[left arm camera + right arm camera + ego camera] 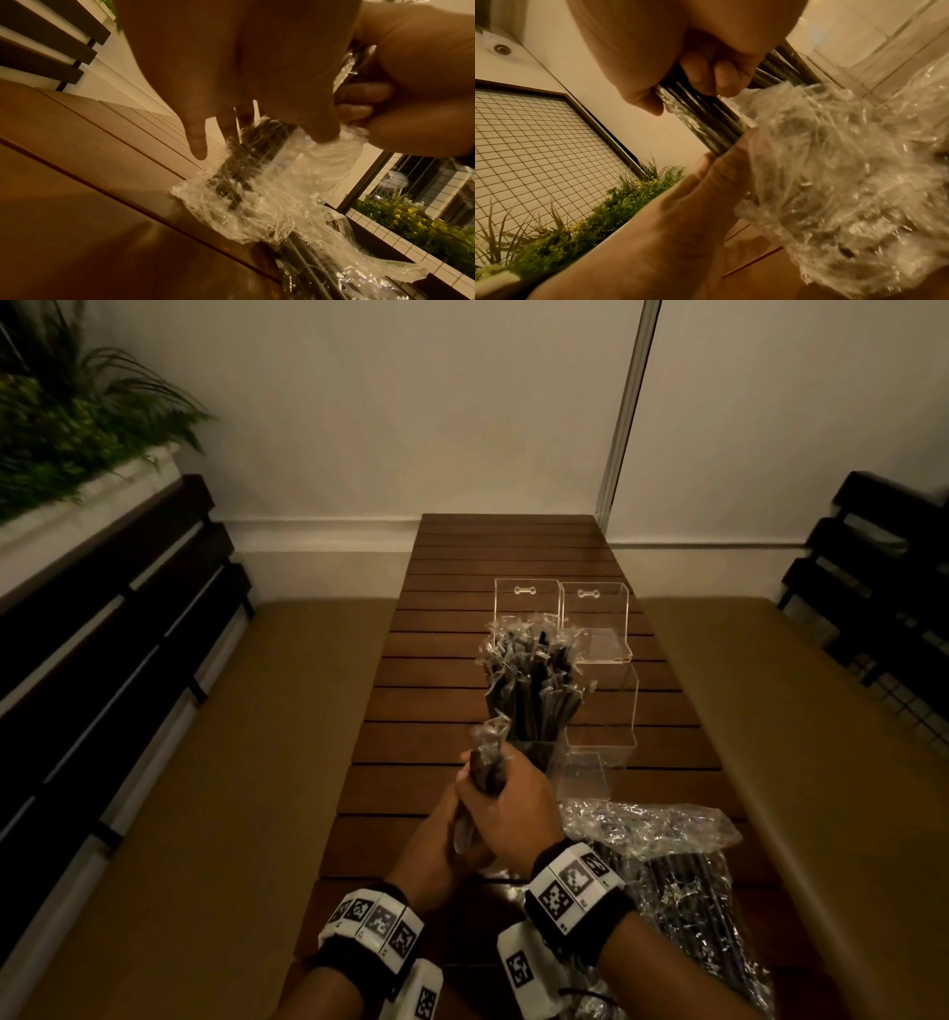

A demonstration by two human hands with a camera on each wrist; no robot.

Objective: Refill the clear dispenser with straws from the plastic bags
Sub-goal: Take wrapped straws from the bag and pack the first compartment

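Right hand (pixel 506 806) has its grip closed around a bundle of dark wrapped straws (pixel 700 113), fingers (pixel 706 71) curled over it, above the near part of the slatted wooden counter (pixel 426 706). Left hand (pixel 436 839) sits just below and touching the same bundle; fingers (pixel 197 140) look fairly straight against the crinkled plastic bag (pixel 257 203), extent of grip cannot be told. Clear dispenser (pixel 595 629) stands beyond the hands, its left compartment packed with upright wrapped straws (pixel 534 680). A second bag of straws (pixel 683 875) lies on the counter beside the right wrist.
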